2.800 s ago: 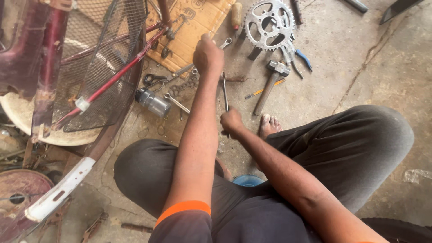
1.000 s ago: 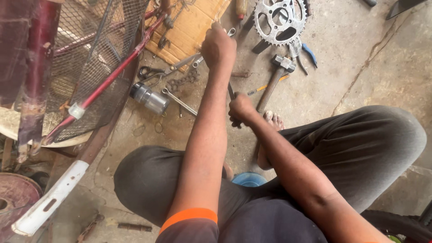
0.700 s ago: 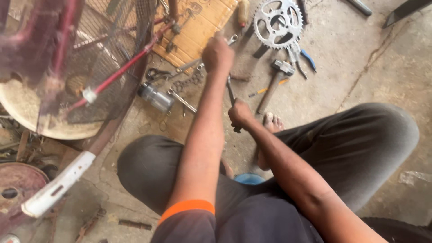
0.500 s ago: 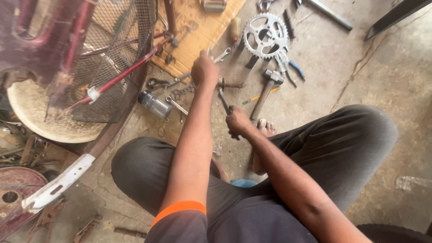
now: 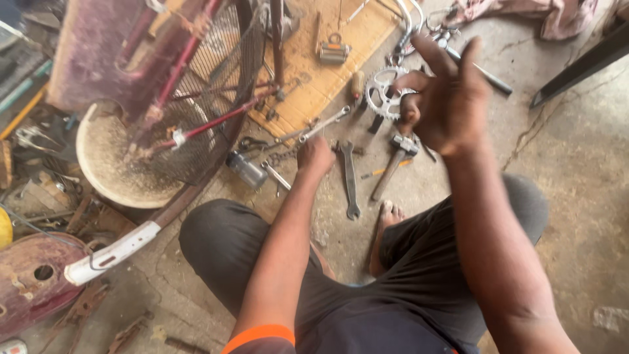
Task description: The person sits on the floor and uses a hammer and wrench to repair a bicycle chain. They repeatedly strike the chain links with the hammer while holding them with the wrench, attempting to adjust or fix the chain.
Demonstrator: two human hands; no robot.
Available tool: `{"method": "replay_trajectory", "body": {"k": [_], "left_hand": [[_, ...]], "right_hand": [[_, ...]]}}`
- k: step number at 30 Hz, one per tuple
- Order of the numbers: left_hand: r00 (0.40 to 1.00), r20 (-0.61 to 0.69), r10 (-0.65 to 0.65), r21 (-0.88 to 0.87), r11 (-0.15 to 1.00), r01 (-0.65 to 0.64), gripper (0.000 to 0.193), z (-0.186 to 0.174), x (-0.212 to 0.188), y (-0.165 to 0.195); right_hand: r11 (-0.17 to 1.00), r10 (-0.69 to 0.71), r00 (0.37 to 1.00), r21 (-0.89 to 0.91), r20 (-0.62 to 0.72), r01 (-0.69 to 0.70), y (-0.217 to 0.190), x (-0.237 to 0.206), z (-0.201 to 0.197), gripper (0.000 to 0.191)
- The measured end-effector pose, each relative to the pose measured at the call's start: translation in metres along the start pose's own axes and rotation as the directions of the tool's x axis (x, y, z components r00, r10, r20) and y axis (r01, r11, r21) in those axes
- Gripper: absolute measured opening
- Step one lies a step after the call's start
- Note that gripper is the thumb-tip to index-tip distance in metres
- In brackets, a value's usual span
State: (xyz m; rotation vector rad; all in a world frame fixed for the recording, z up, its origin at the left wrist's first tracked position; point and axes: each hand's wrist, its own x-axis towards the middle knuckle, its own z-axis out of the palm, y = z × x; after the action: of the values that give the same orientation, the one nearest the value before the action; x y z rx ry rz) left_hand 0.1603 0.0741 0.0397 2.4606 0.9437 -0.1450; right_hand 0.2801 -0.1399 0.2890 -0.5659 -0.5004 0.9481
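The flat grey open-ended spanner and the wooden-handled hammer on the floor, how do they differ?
The flat grey spanner is thin all-metal; the wooden-handled hammer has a brown shaft and a blocky metal head. The spanner lies nearly straight up the picture, while the hammer slants, head farther away. The left hand is beside the spanner; the raised right hand partly covers the hammer's head. Both rest on concrete.

— What is the person wearing?
— A dark short-sleeved shirt, its left sleeve [image 5: 259, 335] ending in an orange band well behind the left grip [image 5: 316, 155].
— And below?
— Dark grey trousers [image 5: 452, 255]; a bare foot [image 5: 386, 219] is showing, and both forearms are bare.
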Motion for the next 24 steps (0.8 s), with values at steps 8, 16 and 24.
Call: {"method": "replay_trajectory", "body": {"k": [8, 16, 24], "left_hand": [[0.975, -0.152, 0.16, 0.074, 0.986, -0.151, 0.02, -0.019, -0.009, 0.007], [0.98, -0.023, -0.2, 0.031, 0.979, 0.2, 0.034, -0.072, -0.007, -0.001], [0.992, 0.122, 0.035, -0.052, 0.998, -0.028, 0.042, -0.126, -0.007, 0.031]], "right_hand": [[0.688, 0.078, 0.844, -0.585, -0.53, -0.431, 0.019, 0.014, 0.013, 0.036], [0.467, -0.006, 0.907, -0.804, -0.42, -0.369, 0.039, 0.032, -0.003, 0.04], [0.162, -0.087, 0.946, -0.942, -0.311, -0.295, 0.058, 0.04, -0.02, 0.036]]}}
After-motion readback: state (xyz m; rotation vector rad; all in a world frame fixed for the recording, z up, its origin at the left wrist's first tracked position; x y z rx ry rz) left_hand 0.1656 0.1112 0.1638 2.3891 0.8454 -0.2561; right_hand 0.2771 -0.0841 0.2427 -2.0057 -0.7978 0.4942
